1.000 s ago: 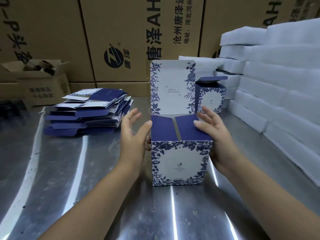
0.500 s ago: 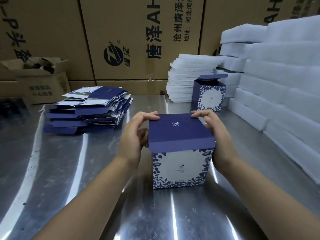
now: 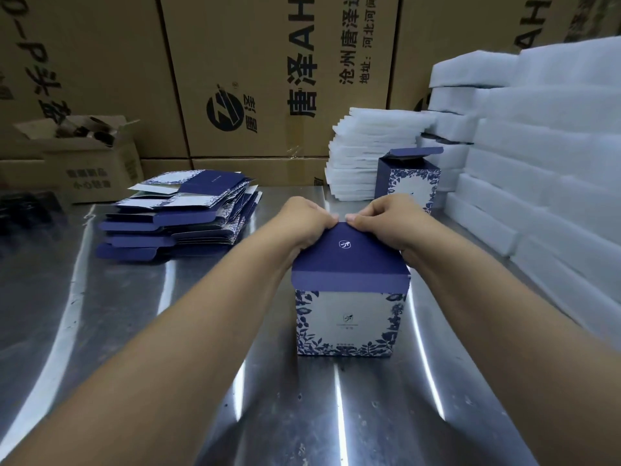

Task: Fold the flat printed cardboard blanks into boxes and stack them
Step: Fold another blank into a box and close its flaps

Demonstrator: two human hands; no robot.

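Your left hand and right hand meet at the centre of the frame, side by side and nearly touching. Each has its fingers curled down over the far edge of the dark blue lid. The fingertips drop behind that edge, so how far they reach down the back is hard to tell. The lid lies closed over the box, and its front flap hangs over the white, blue-flowered front panel. The box stands upright on the metal table, just right of centre.

The flat blanks lie in a loose, fanned pile at centre left, well apart from your hands. A second folded box stands behind your right hand with its top flap raised. It sits just beside a stack of thin white foam sheets. Thicker white foam blocks fill the right side. Brown printed cartons line the top, and a small open carton sits at upper left.
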